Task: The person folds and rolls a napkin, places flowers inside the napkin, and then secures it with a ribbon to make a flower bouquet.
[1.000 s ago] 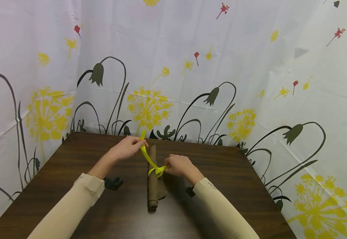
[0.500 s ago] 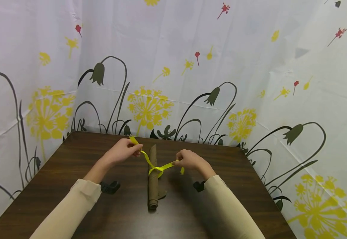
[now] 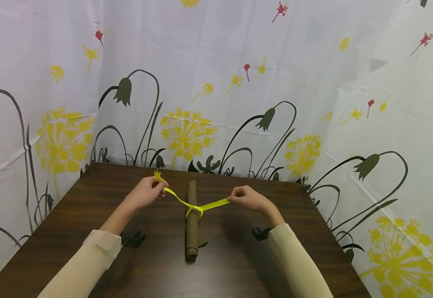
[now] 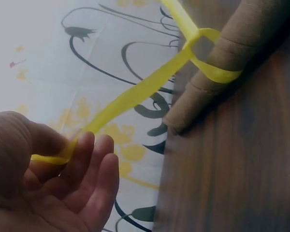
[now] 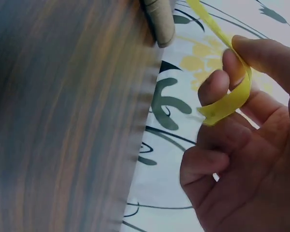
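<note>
A brown rolled-up sheet (image 3: pixel 191 236) lies lengthwise on the table, with a yellow ribbon (image 3: pixel 212 204) looped and crossed around its middle. My left hand (image 3: pixel 144 193) pinches one end of the ribbon between thumb and fingers, left of the roll. On the other side my right hand (image 3: pixel 251 198) pinches the opposite end. Both lengths run raised from the crossing out to the hands. In the left wrist view the ribbon loop (image 4: pixel 217 72) stands partly loose around the roll. A short tail of ribbon (image 5: pixel 227 104) curls across the fingers in the right wrist view.
The dark wood table (image 3: pixel 157 269) ends at a far edge just beyond the hands. Behind it hangs a white curtain (image 3: pixel 220 49) with printed flowers. A brown flap (image 3: pixel 203 241) sticks out from the roll's right side.
Both hands have moved apart, left hand leftward and right hand rightward. The ribbon between them has straightened and its crossing has drawn in closer to the roll, which stays in place.
</note>
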The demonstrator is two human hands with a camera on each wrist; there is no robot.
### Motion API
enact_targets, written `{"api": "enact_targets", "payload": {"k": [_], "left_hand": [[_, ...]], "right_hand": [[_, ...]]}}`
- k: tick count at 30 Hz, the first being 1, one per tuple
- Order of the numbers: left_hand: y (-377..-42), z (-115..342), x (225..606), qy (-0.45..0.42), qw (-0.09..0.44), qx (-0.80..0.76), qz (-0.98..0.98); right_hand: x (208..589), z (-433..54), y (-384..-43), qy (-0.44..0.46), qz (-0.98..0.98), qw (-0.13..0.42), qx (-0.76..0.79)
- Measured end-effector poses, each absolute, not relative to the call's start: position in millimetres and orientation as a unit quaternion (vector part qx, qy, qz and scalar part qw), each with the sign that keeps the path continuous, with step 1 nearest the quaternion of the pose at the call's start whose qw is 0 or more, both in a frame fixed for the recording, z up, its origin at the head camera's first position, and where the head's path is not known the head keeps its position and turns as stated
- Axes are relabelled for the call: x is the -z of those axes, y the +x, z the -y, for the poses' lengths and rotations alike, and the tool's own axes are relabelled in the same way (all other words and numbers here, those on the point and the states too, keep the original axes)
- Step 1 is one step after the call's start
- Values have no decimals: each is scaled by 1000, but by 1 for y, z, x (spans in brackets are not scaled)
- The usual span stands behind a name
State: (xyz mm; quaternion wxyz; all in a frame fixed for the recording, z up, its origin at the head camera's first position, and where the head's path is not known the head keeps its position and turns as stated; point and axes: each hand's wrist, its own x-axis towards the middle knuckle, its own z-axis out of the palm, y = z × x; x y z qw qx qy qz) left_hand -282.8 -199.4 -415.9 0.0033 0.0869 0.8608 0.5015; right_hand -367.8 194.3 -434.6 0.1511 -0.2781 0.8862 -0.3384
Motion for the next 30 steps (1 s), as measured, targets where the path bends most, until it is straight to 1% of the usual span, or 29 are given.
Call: {"api": "enact_targets", "payload": {"k": [9, 15, 23, 30], "left_hand": [[-269, 216, 424, 83, -9, -488, -869], [-261, 232, 430, 69, -8, -461, -885], [-258, 246, 444, 35, -24, -415, -909], [-255, 260, 459, 12, -21, -405, -914]], "right_hand": [[440, -216, -363, -248, -888, 150, 356], [450, -226, -364, -217, -870, 143, 419], [463, -229, -362, -159, -870, 115, 453], [475, -235, -359, -145, -864, 127, 465]]}}
